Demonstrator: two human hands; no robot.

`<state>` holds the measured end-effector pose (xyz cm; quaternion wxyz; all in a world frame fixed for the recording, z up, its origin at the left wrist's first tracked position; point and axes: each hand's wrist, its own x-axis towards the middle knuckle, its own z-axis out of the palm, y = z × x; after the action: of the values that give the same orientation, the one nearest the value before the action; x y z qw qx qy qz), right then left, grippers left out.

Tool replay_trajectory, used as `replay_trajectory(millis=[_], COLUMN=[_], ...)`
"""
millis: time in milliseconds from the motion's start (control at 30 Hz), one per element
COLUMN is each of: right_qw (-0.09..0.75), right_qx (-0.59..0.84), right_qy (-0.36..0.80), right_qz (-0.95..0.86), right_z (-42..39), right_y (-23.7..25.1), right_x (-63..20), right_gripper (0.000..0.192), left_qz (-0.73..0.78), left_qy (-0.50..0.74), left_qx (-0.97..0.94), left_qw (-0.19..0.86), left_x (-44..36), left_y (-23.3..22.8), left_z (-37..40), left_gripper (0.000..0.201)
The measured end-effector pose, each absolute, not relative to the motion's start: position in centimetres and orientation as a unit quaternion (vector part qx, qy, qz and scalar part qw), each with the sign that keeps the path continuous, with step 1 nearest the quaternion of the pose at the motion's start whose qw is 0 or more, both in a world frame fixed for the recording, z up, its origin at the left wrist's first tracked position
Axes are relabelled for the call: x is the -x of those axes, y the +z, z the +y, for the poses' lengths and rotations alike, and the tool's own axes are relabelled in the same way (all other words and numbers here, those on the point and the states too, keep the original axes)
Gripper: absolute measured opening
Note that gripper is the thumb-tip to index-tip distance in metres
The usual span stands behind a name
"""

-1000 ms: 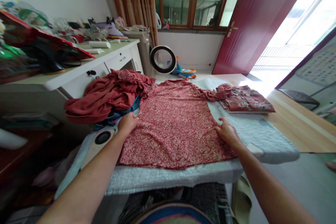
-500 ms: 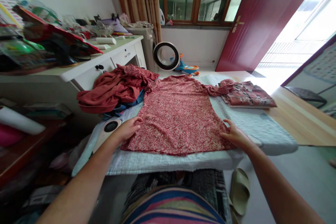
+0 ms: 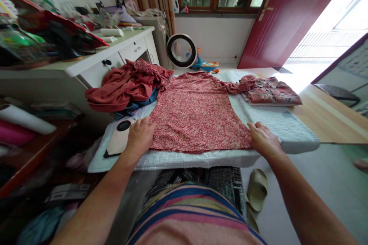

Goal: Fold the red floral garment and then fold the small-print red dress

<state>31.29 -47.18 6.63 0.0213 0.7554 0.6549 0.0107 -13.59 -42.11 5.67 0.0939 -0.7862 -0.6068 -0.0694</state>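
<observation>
A red floral garment lies spread flat on a pale quilted pad, hem toward me. My left hand rests on the hem's left corner with its fingers curled onto the cloth. At the hem's right corner my right hand does the same. Both hands sit near the pad's front edge.
A phone in a pink case lies just left of my left hand. A heap of red clothes sits at the back left, a folded patterned garment at the back right. A cluttered white desk stands left; a slipper lies on the floor.
Both hands have slid down the garment's sides toward me, from mid-length to the hem corners. The camera has tipped down and back a little.
</observation>
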Motion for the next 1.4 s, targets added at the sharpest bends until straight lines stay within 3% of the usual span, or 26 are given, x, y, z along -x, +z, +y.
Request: replay_trajectory(millis=[167, 333, 433, 567, 833, 1100, 1400], right_qw=[-0.109, -0.078, -0.062, -0.122, -0.154, -0.154, -0.176], right_qx=[-0.607, -0.58, -0.571, -0.508, -0.483, -0.489, -0.487], right_qy=[-0.088, -0.134, -0.151, -0.199, -0.24, -0.278, -0.345], right_qz=[0.782, 0.8, 0.805, 0.83, 0.828, 0.812, 0.783], right_z=[-47.4, -47.6, -47.2, -46.4, -45.9, -45.6, -45.3], right_y=[6.1, 4.7, 4.9, 5.1, 3.3, 3.3, 3.4], right_x=[-27.7, -24.8, -24.2, -22.5, -20.3, -20.5, -20.8], right_gripper=[0.016, 0.016, 0.017, 0.014, 0.01, 0.007, 0.011], left_qz=[-0.451, -0.437, -0.479, -0.548, -0.634, -0.633, -0.616], left_qy=[-0.118, -0.092, -0.057, -0.042, -0.142, -0.255, -0.192], left_qx=[0.876, 0.874, 0.863, 0.834, 0.758, 0.728, 0.762], left_qw=[-0.122, -0.191, -0.151, -0.037, -0.057, -0.065, -0.063], left_x=[10.5, 9.4, 10.3, 13.3, 17.4, 18.1, 19.1], left_y=[4.9, 3.9, 4.1, 4.6, 3.7, 3.6, 2.7], left_z=[-43.4, -44.8, -45.1, -45.0, -45.9, -45.7, -46.3], left_gripper=[0.019, 0.018, 0.02, 0.037, 0.078, 0.048, 0.04])
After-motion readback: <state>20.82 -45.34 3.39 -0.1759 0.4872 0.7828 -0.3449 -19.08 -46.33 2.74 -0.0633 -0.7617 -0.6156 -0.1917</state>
